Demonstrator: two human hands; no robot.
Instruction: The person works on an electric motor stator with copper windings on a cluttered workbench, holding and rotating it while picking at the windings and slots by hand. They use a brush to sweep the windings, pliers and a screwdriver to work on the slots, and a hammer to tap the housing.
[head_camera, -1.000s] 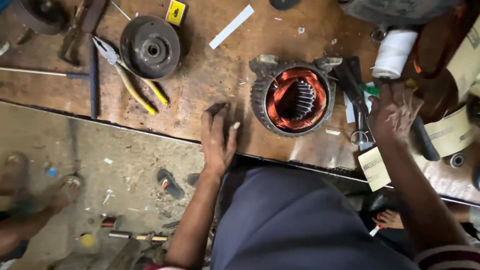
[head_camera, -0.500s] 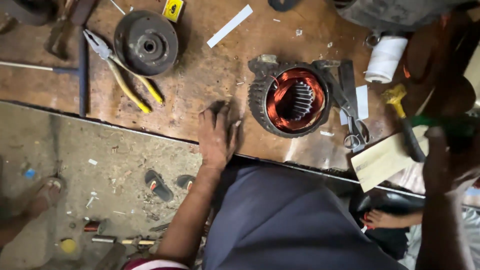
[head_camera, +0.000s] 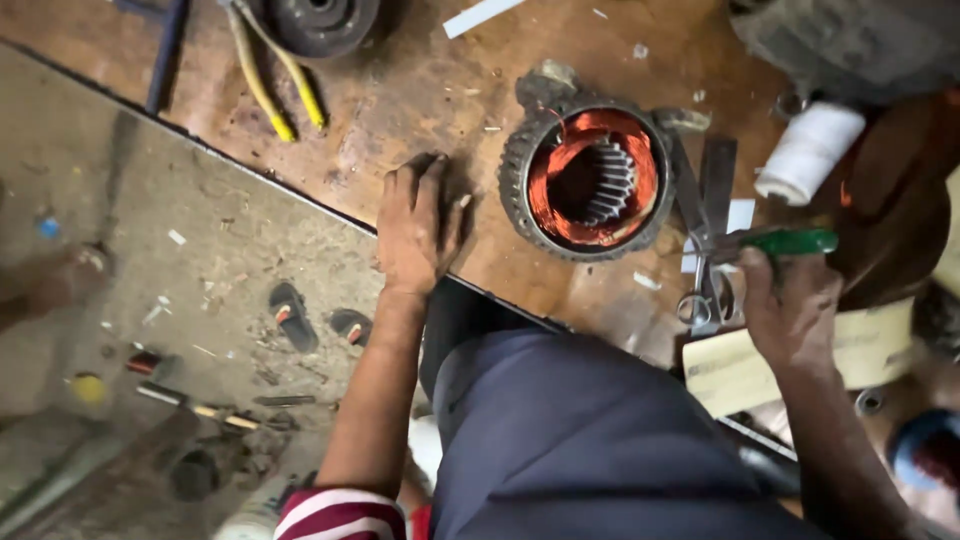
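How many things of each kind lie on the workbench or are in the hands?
Motor stator: 1
Yellow-handled pliers: 1
Scissors: 1
White thread spool: 1
Green-handled tool, in right hand: 1
Dark round disc: 1
Total: 6

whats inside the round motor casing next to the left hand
Inside the motor casing sit orange copper windings around a ring of metal teeth. The centre is dark, so its bottom cannot be seen.
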